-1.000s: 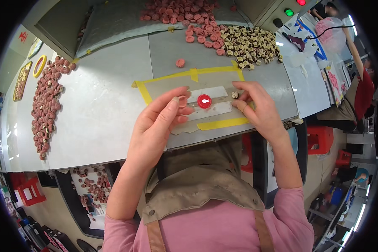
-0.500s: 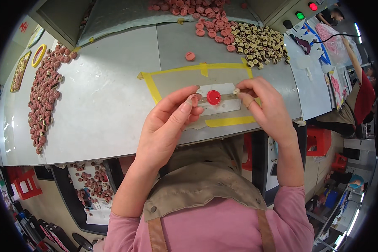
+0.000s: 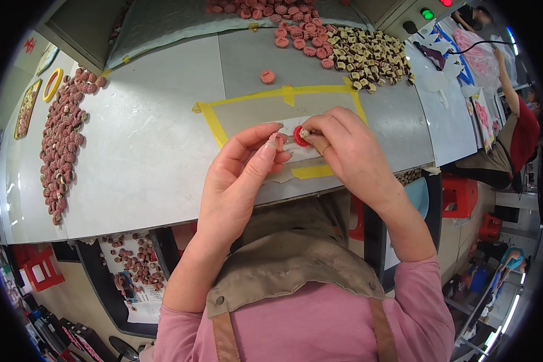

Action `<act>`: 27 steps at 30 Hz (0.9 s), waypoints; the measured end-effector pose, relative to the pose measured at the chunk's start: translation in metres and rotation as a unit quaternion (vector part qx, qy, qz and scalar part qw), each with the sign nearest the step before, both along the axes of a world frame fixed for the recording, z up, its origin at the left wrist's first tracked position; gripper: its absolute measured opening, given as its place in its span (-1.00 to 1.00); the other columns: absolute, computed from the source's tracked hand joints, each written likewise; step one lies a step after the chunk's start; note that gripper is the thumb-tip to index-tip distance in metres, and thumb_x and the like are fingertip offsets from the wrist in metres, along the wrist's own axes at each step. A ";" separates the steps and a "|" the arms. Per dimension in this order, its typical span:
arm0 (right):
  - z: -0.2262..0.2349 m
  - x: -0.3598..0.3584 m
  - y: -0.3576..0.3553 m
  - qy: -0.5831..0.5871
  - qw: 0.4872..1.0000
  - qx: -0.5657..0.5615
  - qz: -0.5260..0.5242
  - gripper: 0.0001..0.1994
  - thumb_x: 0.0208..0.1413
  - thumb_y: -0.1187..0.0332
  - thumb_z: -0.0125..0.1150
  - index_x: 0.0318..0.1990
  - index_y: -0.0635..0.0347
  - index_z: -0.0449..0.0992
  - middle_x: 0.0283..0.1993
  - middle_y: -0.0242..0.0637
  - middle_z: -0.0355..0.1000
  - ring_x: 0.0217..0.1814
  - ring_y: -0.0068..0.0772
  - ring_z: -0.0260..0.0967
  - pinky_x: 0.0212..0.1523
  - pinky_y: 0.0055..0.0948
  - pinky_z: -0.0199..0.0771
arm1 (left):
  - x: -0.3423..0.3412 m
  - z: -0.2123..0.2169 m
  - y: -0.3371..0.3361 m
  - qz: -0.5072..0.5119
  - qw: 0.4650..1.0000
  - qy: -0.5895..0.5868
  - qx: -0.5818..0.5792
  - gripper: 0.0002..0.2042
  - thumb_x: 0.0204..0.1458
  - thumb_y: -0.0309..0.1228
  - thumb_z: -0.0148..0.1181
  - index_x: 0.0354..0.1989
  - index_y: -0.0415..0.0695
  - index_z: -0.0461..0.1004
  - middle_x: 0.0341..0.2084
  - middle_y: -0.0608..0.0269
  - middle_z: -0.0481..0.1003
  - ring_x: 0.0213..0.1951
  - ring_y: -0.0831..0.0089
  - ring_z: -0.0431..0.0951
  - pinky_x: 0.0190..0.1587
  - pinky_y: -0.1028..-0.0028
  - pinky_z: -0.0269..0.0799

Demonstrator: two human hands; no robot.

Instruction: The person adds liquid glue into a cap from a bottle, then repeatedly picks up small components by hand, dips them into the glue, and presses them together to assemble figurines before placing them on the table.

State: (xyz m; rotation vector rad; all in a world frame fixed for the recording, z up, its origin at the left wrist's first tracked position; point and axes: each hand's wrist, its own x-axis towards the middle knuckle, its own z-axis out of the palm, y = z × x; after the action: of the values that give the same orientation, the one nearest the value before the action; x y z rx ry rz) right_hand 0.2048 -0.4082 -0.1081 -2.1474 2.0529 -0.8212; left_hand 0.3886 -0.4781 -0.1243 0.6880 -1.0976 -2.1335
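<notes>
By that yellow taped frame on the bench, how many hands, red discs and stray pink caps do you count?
hands: 2 (left hand, right hand)
red disc: 1
stray pink cap: 1
yellow tape frame: 1
Total: 5

- Left hand and right hand meet over a small red disc.
- Yellow tape frame on the grey table.
- Pink pieces heaped at left.
</notes>
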 end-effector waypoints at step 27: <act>-0.032 0.024 0.020 -0.187 0.965 -0.186 0.012 -0.80 0.08 0.43 0.24 -0.15 0.20 0.41 -0.17 -0.21 0.35 -0.13 -0.25 0.33 -0.15 -0.39 0.38 | -0.010 0.008 0.001 -0.098 0.990 -0.080 -0.067 -0.74 0.24 -0.38 0.01 -0.01 -0.28 0.41 -0.22 0.29 0.48 -0.19 0.59 0.46 -0.10 0.58 0.42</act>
State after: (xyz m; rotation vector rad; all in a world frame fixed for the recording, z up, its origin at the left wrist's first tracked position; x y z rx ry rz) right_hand 0.2284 -0.3887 -0.1404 -1.9622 1.7865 -1.5766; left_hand 0.3789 -0.4774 -0.1168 0.7231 -1.4330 -2.1707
